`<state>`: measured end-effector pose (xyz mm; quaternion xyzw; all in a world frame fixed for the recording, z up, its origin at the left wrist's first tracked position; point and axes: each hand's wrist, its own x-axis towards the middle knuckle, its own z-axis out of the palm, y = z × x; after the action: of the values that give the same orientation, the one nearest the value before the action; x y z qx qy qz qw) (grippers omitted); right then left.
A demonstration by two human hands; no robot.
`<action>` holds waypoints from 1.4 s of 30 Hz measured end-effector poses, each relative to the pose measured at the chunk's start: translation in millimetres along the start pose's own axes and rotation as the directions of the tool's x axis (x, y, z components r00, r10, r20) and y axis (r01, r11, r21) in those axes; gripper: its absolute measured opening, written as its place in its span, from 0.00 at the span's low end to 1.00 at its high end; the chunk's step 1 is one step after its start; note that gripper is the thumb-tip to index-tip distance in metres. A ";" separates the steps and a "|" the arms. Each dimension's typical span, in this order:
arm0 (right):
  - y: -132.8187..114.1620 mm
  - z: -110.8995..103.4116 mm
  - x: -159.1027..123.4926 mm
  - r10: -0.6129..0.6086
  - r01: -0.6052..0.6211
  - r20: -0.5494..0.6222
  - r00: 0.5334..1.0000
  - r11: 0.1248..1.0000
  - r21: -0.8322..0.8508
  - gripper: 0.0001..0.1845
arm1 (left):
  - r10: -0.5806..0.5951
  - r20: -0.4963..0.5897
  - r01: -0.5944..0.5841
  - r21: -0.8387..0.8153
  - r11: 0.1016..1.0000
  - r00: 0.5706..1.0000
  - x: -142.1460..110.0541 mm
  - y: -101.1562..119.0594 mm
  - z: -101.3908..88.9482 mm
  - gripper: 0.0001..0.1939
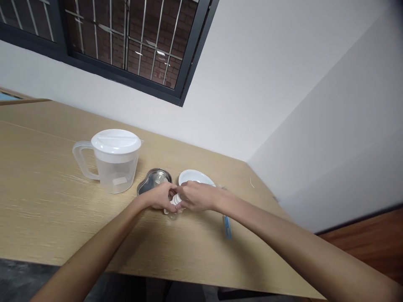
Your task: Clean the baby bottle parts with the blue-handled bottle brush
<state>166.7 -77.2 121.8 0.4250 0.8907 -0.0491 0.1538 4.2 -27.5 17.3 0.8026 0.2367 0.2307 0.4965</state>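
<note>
Left grip [161,196] and right grip [199,196] are both pinching a small white ridged piece [177,199], near the metal tray [145,185] and white dish [190,175] on the counter [47,218]. Two-handed handling seems to be the step; the next move is probably calling for steady, opposed fingers. The piece's long axis appears to be slanting from lower left to upper right, fingers hiding which end leads.
</note>
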 end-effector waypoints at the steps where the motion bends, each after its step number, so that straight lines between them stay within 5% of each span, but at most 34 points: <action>1: -4.3 -0.4 2.5 0.024 -0.023 0.017 1.000 1.000 -0.019 0.12 | 0.005 0.004 -0.005 0.000 1.000 1.000 0.2 -0.1 -0.1 0.16; 5: -23.0 -1.0 12.8 0.111 -0.101 0.076 0.991 0.987 -0.122 0.11 | 0.014 0.019 -0.014 -0.010 1.000 1.000 0.5 -0.8 -0.9 0.13; 11: -9.9 -10.1 8.0 0.329 -0.330 0.029 0.944 0.936 0.119 0.22 | -0.035 0.011 0.035 0.008 0.999 0.999 -0.1 -0.6 -1.0 0.16; 17: 24.3 -13.8 -20.8 0.128 -0.081 -0.108 0.986 0.929 0.361 0.25 | 0.032 0.093 -0.024 -0.089 0.996 0.995 -3.5 3.3 -4.2 0.20; 24: 36.5 43.3 -30.5 0.126 0.060 -0.199 0.972 0.684 0.727 0.27 | 0.050 0.031 -0.052 0.047 0.998 0.998 -5.3 6.6 -5.0 0.24; 30: 34.7 66.0 -28.8 0.393 0.178 -0.333 0.857 0.381 0.907 0.26 | 0.010 0.021 -0.006 -0.204 0.979 1.000 -6.1 12.5 -3.9 0.36; 34: 20.7 72.1 -19.3 0.420 0.259 -0.351 0.837 0.260 0.930 0.26 | -0.063 0.074 0.084 -0.320 0.944 0.995 -7.3 8.5 -1.5 0.38; 38: 7.8 83.6 -11.6 0.440 0.274 -0.382 0.812 0.289 0.917 0.26 | -0.103 0.027 0.106 -0.317 0.943 0.994 -6.0 3.7 2.0 0.46; 42: -0.9 98.6 -11.1 0.572 0.263 -0.429 0.699 0.352 0.898 0.26 | -0.079 -0.055 0.065 -0.220 0.973 0.995 -3.1 1.2 5.5 0.50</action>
<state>195.4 -107.5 31.8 0.5095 0.6377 -0.3594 -0.4523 5.3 -33.6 15.8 0.7265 0.2543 0.2625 0.5820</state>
